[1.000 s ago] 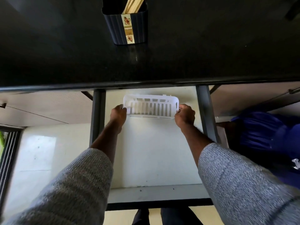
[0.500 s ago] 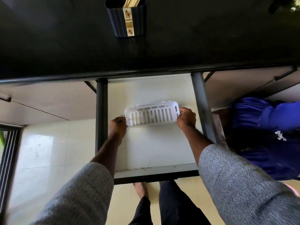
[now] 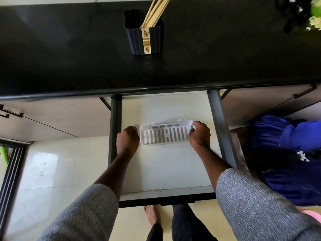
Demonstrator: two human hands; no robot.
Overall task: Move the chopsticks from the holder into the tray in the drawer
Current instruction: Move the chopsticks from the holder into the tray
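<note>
Chopsticks [image 3: 156, 12]: a bundle standing in the holder [image 3: 145, 40], leaning toward 1 o'clock, tips out of frame at the top. None moved yet; all are in the holder on the counter [image 3: 69, 49], at 12 o'clock from the drawer.

Tray [image 3: 165, 134]: white, slotted, lying flat on the floor of the open drawer [image 3: 165, 171], long side across, about mid-depth. Empty as far as the slots show.

Right hand [image 3: 199, 136]: at the tray's 3 o'clock end, fingers curled round the end wall, gripping it. Left hand [image 3: 127, 139]: at the 9 o'clock end, fingers curled into a loose fist, knuckles just beside the tray. Whether it touches or grips the rim, cannot tell; a thin gap seems to show.

Judgement: the hold at both ends is for squaring and seating the tray, so it lies clear of the counter overhang and within reach directly below the holder. Placement step looks about finished; the transfer itself is not begun.

Surroundings: drawer rails dark on both sides, pale tiled floor [image 3: 48, 171] at 8 o'clock, blue cloth [image 3: 286, 153] at 3 o'clock, the person's foot [image 3: 152, 216] at 6 o'clock.
</note>
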